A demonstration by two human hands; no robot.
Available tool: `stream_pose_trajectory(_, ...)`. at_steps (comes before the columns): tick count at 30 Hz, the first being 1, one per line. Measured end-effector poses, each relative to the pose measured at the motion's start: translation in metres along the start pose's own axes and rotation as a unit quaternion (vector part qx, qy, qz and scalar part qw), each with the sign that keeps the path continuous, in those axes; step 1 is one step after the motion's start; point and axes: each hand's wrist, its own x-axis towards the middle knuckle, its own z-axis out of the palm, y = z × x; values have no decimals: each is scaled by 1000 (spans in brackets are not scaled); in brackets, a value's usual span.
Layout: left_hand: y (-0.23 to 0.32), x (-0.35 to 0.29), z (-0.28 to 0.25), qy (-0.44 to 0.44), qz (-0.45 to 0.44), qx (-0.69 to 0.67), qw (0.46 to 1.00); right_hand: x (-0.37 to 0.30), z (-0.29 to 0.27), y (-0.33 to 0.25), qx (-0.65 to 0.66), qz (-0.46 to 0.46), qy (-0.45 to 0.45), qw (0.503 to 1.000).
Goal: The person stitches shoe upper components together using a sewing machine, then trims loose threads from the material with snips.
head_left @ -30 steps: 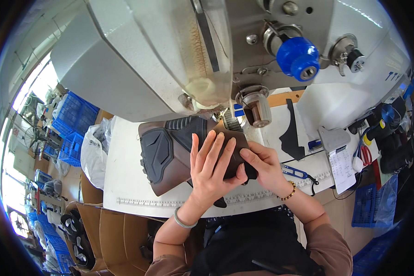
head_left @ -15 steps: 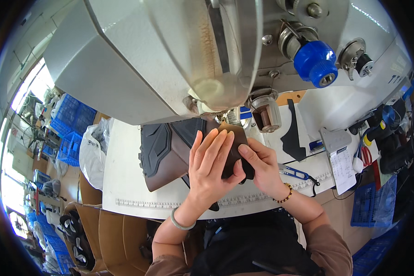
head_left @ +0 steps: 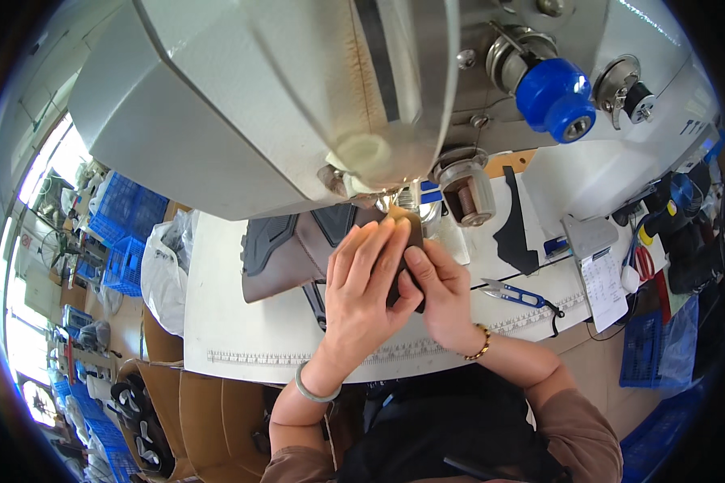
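Observation:
A brown leather-like piece (head_left: 286, 270) with raised black panels lies on the white table, its right part folded up under the head of a sewing machine (head_left: 217, 121). My left hand (head_left: 358, 290) is closed on that folded part, long fingers pressed together along it and thumb bent at its near side. On the right edge, my right hand (head_left: 443, 294) pinches the same piece, thumb on top and fingers curled behind. Both hands sit side by side just in front of the needle area, which the machine head and my fingers mostly hide.
Blue thread snips (head_left: 519, 295) lie right of my hands by a ruler strip (head_left: 254, 357) on the white table (head_left: 217, 306). Behind them are a black cut piece (head_left: 514, 229) and a paper (head_left: 602, 294). A white plastic bag (head_left: 165, 274) and cardboard box (head_left: 209, 410) stand left.
The brown piece has turned and shifted, its left part now farther from me. Both hands have moved slightly with it, the right hand closer to the left. The folded part stands narrower between them.

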Motion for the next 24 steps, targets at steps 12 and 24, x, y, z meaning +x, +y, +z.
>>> stream_pose_trajectory(12,9,12,-31,-123,-25,-37,991,-9,27,29,46,-47,48,997)
stream_pose_trajectory(24,7,-1,21,86,-56,63,993,-18,-41,-12,-468,-235,-166,836)
